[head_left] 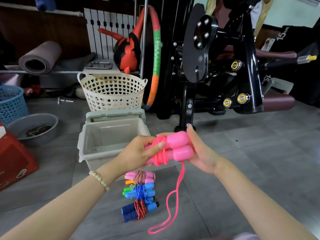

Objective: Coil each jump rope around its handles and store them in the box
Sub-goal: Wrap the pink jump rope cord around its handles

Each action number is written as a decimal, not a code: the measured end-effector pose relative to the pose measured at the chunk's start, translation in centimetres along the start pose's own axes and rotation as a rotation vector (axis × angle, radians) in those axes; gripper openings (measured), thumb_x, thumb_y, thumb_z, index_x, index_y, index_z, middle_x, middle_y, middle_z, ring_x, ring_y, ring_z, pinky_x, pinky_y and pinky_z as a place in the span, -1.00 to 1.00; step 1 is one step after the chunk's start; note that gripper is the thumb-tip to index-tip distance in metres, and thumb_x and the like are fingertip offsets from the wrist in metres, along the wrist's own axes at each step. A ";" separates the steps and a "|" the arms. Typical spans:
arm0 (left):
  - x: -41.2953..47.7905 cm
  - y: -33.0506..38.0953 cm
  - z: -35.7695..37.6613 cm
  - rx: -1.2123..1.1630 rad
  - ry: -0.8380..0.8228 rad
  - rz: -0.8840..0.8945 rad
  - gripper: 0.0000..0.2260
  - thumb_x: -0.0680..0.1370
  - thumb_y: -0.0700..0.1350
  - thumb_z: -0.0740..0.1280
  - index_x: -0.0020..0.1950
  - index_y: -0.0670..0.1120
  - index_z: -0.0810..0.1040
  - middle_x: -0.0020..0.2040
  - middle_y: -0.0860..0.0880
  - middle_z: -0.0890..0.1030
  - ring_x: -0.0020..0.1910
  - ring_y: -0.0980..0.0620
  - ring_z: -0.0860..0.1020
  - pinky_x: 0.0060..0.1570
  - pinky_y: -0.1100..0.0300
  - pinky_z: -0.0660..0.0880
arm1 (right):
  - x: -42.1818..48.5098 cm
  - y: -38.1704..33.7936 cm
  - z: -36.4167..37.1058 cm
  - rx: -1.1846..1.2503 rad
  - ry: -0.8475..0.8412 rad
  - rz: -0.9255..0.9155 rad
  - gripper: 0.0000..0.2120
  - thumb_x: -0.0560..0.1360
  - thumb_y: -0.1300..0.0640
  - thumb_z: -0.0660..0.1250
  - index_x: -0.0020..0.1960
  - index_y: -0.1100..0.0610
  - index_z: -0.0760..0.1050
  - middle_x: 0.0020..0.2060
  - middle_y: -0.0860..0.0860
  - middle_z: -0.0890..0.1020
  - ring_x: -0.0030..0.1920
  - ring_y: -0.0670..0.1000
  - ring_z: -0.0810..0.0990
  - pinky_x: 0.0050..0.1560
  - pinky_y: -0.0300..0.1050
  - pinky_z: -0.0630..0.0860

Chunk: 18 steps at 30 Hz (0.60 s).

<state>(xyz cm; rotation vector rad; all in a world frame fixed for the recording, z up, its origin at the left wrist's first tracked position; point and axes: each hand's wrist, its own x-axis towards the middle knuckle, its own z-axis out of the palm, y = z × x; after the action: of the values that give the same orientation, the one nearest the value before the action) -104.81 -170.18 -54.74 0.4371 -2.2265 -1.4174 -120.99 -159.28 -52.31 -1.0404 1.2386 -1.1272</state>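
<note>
A pink jump rope has its two handles held side by side, with several turns of cord wound round their middle. My left hand grips the handles' left end, thumb pressed on the coil. My right hand cups the thick handle ends from the right and underneath. A loose loop of pink cord hangs down to the floor. The grey box stands open just behind my left hand, nothing visible inside. Several coiled ropes lie in a row on the floor below my hands.
A cream heart-hole basket stands behind the box. A blue basket, a grey basin and a red case are at the left. A black gym machine fills the right rear; grey tile floor lies at the right.
</note>
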 end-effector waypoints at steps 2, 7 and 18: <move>0.0 0.2 0.2 -0.045 0.012 -0.019 -0.72 0.51 0.12 0.22 -0.29 -0.01 0.51 -0.59 0.02 0.48 -0.64 0.13 0.37 -0.63 0.29 0.34 | 0.2 0.2 0.3 -0.017 0.030 -0.049 -0.12 0.14 -0.48 0.37 0.27 0.08 0.48 0.11 0.10 0.59 0.07 0.09 0.53 -0.21 -0.29 0.43; 0.7 0.3 0.4 -0.118 0.096 -0.082 -0.58 0.46 0.20 0.14 -0.02 -0.15 0.42 -0.57 -0.02 0.50 -0.66 0.06 0.34 -0.62 0.28 0.29 | 1.1 1.3 0.6 0.266 0.042 -0.157 -0.41 0.12 -0.23 0.58 -0.06 0.14 0.54 -0.38 -0.05 0.45 -0.41 -0.14 0.33 -0.42 -0.31 0.23; 1.6 1.4 0.4 -0.170 0.103 -0.173 -0.56 0.47 0.25 0.05 -0.19 -0.09 0.50 -0.55 -0.02 0.49 -0.65 0.08 0.38 -0.60 0.28 0.35 | 2.4 1.1 3.7 -0.083 0.391 -0.197 -0.82 0.55 0.05 0.24 -0.20 0.08 0.43 -0.63 -0.15 0.36 -0.60 -0.19 0.26 -0.52 -0.38 0.19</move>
<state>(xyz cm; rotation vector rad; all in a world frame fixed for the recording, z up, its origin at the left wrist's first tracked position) -106.39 -170.10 -53.23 0.6409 -2.0083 -1.6184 -117.22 -161.53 -53.54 -1.0523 1.5231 -1.4934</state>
